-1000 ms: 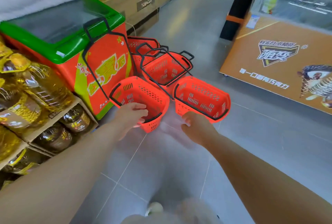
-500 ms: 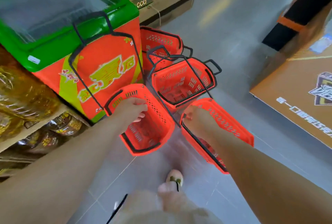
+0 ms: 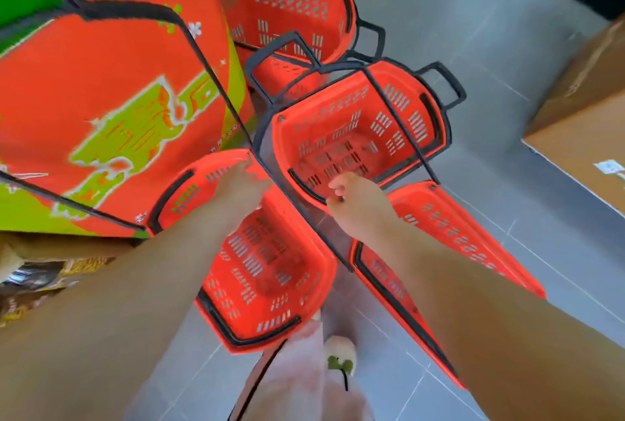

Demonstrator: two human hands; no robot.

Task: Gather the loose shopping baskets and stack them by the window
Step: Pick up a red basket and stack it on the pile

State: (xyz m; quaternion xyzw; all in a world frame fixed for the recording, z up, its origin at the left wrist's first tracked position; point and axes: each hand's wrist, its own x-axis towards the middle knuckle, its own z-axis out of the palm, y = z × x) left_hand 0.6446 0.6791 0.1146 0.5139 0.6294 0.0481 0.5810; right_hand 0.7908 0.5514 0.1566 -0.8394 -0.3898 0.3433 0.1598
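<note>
Several red plastic shopping baskets with black rims stand together on the grey floor. My left hand (image 3: 240, 184) grips the far rim of the near-left basket (image 3: 267, 272). My right hand (image 3: 358, 204) has its fingers curled over the near black rim of the middle basket (image 3: 351, 136). Under my right forearm, a third basket (image 3: 453, 228) lies tilted on its side. A fourth basket (image 3: 287, 8) stands farther back against the freezer. Long black pull handles (image 3: 211, 79) rise from the baskets.
An orange and green chest freezer (image 3: 101, 99) stands close on the left, with shelved goods (image 3: 33, 272) below it. A brown counter (image 3: 581, 123) is on the right, and open grey floor (image 3: 490, 31) lies between. My foot (image 3: 341, 351) is just behind the baskets.
I have leaned in closer over the baskets. My right hand left the right basket's rim and reached onto the middle basket's near rim. The right basket now lies tilted. My left hand kept its hold.
</note>
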